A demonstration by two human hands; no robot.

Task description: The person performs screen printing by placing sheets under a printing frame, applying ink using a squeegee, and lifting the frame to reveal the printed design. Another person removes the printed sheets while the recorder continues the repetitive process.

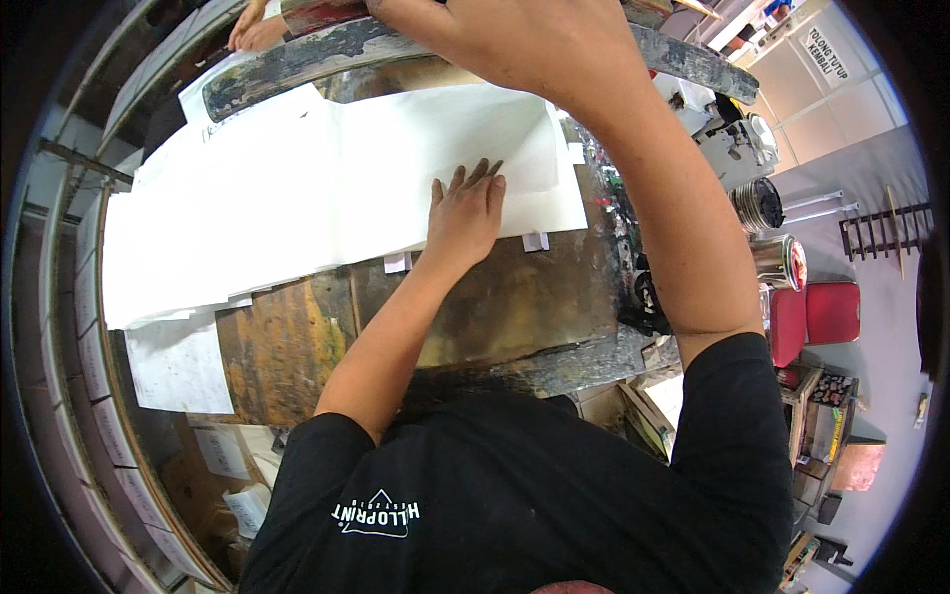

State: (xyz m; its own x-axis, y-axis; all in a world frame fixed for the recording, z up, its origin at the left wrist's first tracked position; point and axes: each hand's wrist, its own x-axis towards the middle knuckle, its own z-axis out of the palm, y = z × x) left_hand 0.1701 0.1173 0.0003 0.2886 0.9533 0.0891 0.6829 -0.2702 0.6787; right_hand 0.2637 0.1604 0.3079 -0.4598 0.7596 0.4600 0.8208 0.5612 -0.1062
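My left hand [465, 213] lies flat on a large white sheet [396, 148], its fingers stretched out and darkened with stains. Whether the sheet is paper or cloth, I cannot tell. It is spread over a worn, paint-stained board [475, 307]. Reaching across to the far side, my right hand [524, 40] is at a dark, scuffed bar [287, 79]; its fingertips run out of the picture at the top edge. What it touches there is hidden. More white sheets [218, 218] overlap on the left, with a loose paper [178, 361] below them.
Another person's hands [259, 30] are at the far left. Metal rack rails [119, 426] run along the left side. Tins [782, 262], a white tub [762, 139] and a red chair [833, 312] stand at the right. Small pale tabs [535, 242] stick out by the sheet's near edge.
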